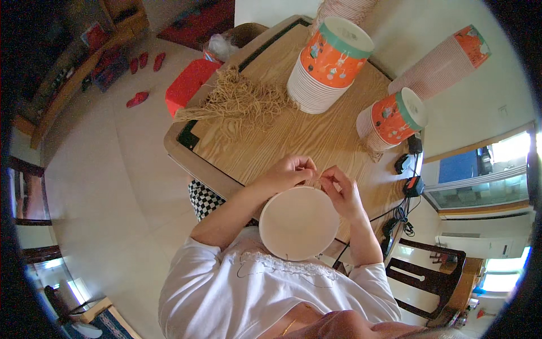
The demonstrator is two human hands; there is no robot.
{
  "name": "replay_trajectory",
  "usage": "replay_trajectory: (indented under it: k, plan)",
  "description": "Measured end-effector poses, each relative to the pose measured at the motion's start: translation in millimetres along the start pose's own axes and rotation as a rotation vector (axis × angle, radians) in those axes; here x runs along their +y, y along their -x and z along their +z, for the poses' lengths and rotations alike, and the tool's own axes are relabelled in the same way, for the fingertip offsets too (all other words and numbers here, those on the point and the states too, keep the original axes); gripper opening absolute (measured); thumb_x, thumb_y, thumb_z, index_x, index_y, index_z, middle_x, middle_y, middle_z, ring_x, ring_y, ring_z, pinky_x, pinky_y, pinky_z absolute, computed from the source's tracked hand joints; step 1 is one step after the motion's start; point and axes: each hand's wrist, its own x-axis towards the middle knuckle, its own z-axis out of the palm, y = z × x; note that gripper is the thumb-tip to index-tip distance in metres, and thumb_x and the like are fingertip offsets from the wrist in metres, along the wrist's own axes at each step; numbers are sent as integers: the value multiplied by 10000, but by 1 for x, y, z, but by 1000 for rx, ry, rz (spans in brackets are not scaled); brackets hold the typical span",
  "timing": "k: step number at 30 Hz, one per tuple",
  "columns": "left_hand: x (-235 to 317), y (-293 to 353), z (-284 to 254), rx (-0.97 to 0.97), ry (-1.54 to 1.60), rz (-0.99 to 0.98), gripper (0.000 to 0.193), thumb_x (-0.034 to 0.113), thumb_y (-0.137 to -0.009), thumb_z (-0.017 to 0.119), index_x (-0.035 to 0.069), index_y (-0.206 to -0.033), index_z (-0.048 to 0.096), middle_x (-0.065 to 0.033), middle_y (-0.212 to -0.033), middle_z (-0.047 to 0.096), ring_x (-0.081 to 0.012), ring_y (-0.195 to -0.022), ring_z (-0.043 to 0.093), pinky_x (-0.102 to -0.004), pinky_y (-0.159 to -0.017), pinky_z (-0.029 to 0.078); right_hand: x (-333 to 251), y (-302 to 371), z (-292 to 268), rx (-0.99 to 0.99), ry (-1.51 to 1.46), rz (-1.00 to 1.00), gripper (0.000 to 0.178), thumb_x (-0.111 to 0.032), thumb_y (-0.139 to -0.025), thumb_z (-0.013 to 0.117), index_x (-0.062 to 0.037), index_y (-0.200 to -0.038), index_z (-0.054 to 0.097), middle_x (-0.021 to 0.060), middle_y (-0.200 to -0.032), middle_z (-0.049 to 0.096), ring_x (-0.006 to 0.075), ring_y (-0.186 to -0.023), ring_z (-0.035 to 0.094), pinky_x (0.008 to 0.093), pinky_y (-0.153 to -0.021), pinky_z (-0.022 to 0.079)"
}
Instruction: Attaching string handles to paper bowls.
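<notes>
A white paper bucket rests against my front at the table edge, its open round mouth facing me. At its far rim my left hand is closed in a pinch, thumb and forefinger together. Just to the right, my right hand pinches too, its fingertips close to those of the left. A thin tan cord shows faintly between the fingertips; its ends are hidden. Beyond the hands, a loose tangle of tan cords lies on the wooden table.
Upside-down stacks of orange-and-green printed paper buckets stand at the back, one tall stack and a shorter one. Another long stack leans by the wall. Black adapters and cables lie along the right edge. A red box sits beyond the left edge.
</notes>
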Motion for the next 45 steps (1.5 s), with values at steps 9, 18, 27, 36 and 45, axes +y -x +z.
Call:
replay_trajectory:
  k: [9,18,27,36,45]
  plan:
    - [-1,5,9,53,187,-57,107,195,-815,620,97,-853,601,38,-605,525,-27,-471,447,-186,-396,337,-14,-1,-6,-26,-53,60,85,-62,-837,571,1,-892,559,88,-791,590,175,-717,578,288,-649,459]
    - [-5,9,9,-8,124,-83,174,214,-798,663,58,-846,602,20,-649,563,-26,-518,485,-184,-427,372,-28,7,-9,-6,48,-106,56,-6,-771,622,-8,-797,573,52,-737,591,119,-709,560,253,-648,452]
    - [-4,15,10,8,34,3,219,237,-790,677,35,-864,637,-10,-718,615,-41,-613,541,-190,-517,424,-40,8,-1,71,110,-199,127,0,-707,682,-14,-753,565,52,-712,566,149,-671,552,259,-621,446]
    - [1,22,4,39,-224,135,185,225,-783,677,47,-767,627,32,-717,566,-56,-649,525,-221,-584,418,-38,5,2,91,218,-231,180,-36,-700,712,-26,-762,543,55,-707,564,161,-664,555,273,-611,454]
    - [28,29,-1,-77,-142,-42,209,269,-785,665,65,-831,653,49,-705,546,-37,-633,505,-206,-514,393,-33,4,3,82,204,-225,194,-42,-697,721,-26,-778,545,51,-707,558,152,-667,549,267,-620,452]
